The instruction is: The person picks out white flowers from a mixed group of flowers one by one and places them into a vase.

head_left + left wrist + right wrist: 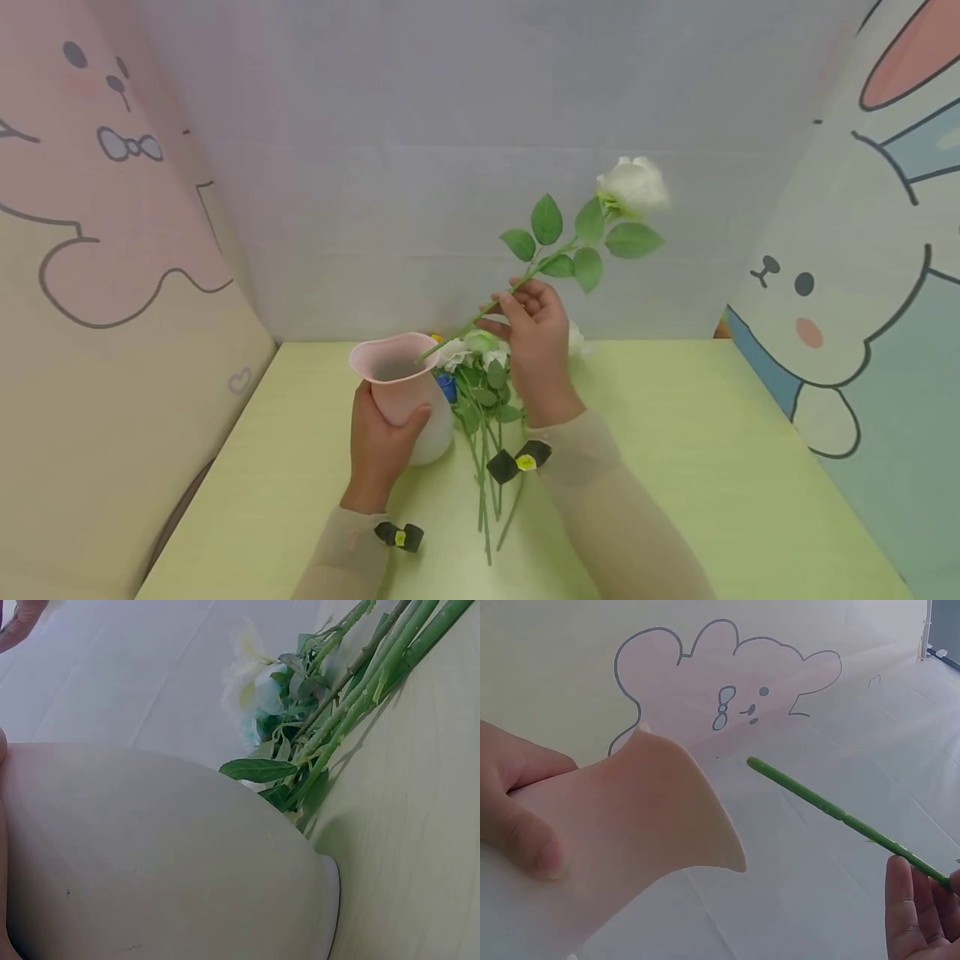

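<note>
My left hand (382, 442) grips a pink-and-white vase (423, 425) around its side, thumb across the front. The vase has a wavy, flared rim and stands on the table. In my right hand (536, 346) a white artificial rose (633, 185) is pinched by its green stem, bloom up and to the right. The stem's cut end overlaps the vase mouth in the head view; in the right wrist view the stem (810, 800) tip is apart from the rim. Behind the vase lie several more flowers with green stems (483, 492) toward me.
A blue bloom (447, 387) and white blooms (454, 355) lie beside the vase on the yellow-green table (675, 467). A pale curtain (420, 200) hangs behind. Cartoon-printed panels (892, 350) flank both sides.
</note>
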{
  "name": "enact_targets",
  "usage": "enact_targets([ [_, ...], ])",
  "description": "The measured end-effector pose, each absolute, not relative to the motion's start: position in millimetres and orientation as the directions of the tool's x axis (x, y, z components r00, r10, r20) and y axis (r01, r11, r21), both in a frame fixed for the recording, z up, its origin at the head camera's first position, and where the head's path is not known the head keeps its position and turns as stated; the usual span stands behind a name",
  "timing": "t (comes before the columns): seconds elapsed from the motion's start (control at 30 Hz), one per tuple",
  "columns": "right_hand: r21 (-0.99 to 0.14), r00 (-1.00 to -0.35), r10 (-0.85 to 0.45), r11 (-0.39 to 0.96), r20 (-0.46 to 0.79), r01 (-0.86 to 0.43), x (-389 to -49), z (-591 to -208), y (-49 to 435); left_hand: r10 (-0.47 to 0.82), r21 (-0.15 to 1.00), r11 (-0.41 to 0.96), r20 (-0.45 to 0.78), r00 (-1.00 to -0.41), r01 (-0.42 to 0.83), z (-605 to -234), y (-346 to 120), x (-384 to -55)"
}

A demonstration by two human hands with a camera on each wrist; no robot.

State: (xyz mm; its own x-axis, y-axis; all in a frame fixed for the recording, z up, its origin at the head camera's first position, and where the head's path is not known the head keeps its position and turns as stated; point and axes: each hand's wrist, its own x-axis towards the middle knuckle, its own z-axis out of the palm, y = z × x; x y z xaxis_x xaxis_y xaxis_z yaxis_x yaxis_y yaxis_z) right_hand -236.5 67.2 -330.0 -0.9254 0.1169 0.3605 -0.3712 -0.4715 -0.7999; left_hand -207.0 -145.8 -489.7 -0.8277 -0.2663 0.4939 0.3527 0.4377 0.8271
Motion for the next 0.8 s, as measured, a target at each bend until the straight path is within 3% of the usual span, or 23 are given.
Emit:
enact_targets([
  [0.8,-0.856,-0.936,0.064,-0.386,0.346,-0.343,-238.7,-346.4,46.4,-0.265,0.840,0.418,0.477,-0.838,0.347,-488.9,-145.4,-207.5],
])
